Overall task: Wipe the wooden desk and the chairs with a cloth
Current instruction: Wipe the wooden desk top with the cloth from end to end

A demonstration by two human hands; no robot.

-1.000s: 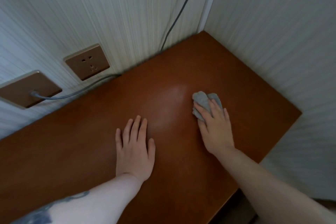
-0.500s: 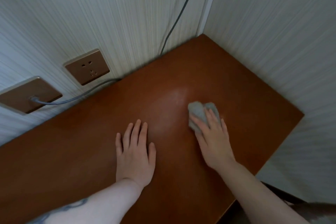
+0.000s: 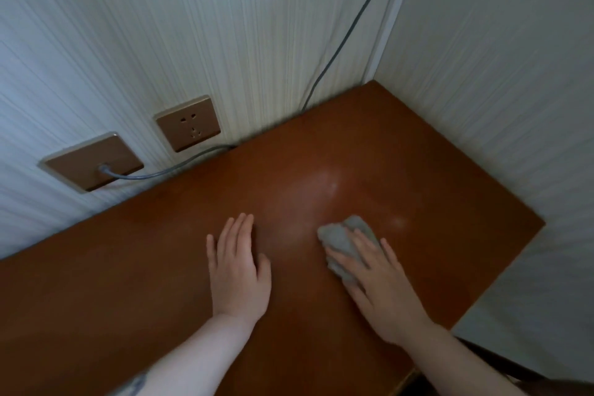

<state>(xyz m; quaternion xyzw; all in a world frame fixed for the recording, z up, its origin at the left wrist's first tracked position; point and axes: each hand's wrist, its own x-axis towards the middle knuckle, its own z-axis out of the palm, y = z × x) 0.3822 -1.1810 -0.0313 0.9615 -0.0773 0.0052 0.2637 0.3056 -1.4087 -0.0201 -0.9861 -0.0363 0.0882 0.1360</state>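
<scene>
Since earlier, right hand [image 3: 382,286] drew grey cloth [image 3: 345,243] nearer the surface's [image 3: 128,283] front edge, fingers flat atop it; left hand [image 3: 238,270] rests splayed; I log desk-wiping underway, next stroke needing the far right corner.

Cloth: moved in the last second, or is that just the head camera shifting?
Yes. The cloth, under the right hand, slid toward the desk's near edge and slightly left, away from the wall corner.
</scene>
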